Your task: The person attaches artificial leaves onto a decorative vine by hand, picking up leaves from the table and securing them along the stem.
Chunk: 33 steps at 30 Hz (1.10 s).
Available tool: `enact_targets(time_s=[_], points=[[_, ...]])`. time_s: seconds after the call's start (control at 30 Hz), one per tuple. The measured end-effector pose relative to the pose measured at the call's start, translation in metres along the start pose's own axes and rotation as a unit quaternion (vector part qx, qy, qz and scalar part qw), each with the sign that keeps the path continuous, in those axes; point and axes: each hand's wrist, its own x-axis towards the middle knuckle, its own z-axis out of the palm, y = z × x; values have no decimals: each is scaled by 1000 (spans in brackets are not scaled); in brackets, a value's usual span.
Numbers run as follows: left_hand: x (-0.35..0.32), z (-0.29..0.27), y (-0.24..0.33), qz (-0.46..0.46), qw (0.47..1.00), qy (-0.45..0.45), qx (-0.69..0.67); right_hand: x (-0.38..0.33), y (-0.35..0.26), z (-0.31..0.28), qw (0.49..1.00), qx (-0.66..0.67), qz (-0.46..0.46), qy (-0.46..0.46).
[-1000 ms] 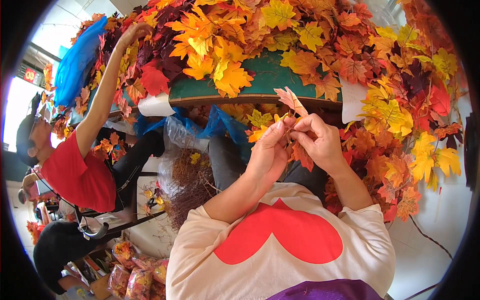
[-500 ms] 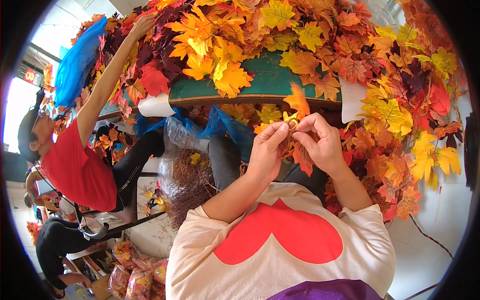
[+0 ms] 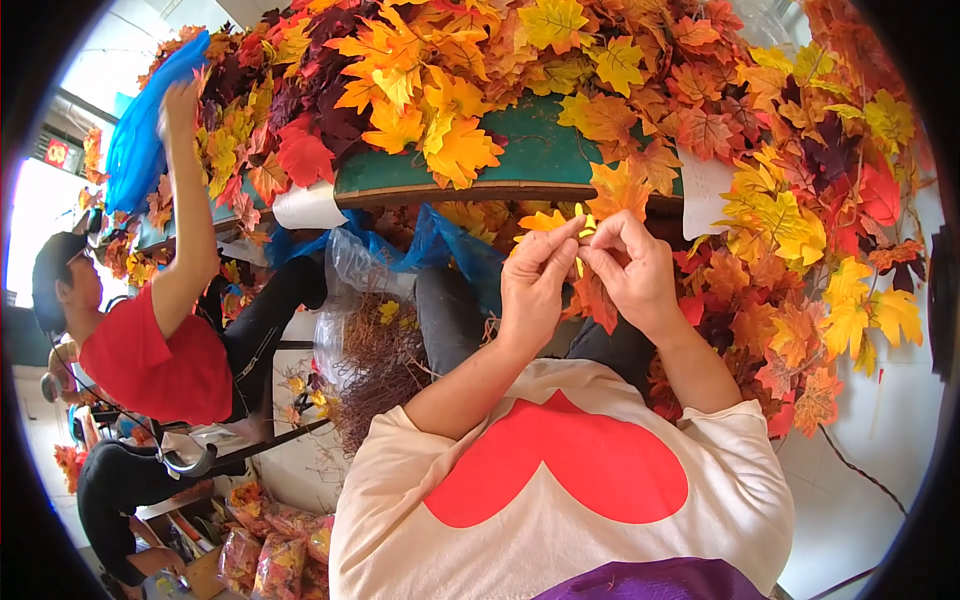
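Apparently fitting yellow piece by orange leaf, near front edge of green surface, clamped between fingertips of left hand and right hand; likely needing steady alignment next.

Workshop, heaped artificial leaves, worktable, co-worker

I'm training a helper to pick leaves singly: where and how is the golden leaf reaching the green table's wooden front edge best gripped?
Pinch the golden leaf by its lower lobes, probably best from the near side. That end spreads over bare green tabletop, pointing toward the wearer; its upper end meets other orange-yellow leaves, which might drag along.
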Motion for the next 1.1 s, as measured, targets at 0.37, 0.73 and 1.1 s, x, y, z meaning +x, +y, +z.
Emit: enact_targets(time_s=[0.37,0.73,1.1], points=[[5,-10,6,44,967,-94,231,7,25,11,991,123,21,44],[-3,-23,18,-273,924,-87,-251,32,37,-9,978,206,-3,-12],[-9,-32,23,-239,947,-210,-52,20,39,5,954,282,62,-81]])
